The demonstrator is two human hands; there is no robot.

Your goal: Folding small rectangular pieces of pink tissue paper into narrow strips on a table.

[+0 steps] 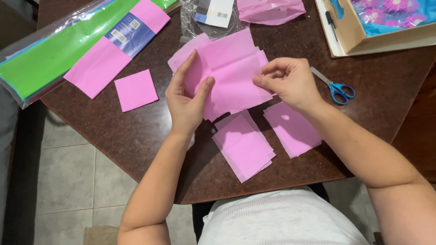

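Observation:
Both hands hold a stack of pink tissue paper squares (231, 72) above the dark brown table (136, 136). My left hand (186, 97) grips the stack's left edge, thumb on top. My right hand (290, 81) pinches the right edge of the top sheet between thumb and fingers. Two more piles of pink squares lie below the hands: one (244, 146) near the table's front edge, another (292, 128) under my right wrist. A single pink square (136, 90) lies to the left.
A packet of coloured tissue sheets, green and pink (68, 50), lies at the far left. Blue-handled scissors (336, 88) rest right of my right hand. A cardboard box with flower-patterned contents (386, 22) stands at the back right. A clear plastic wrapper (209, 16) and a pink bag (270, 10) lie at the back.

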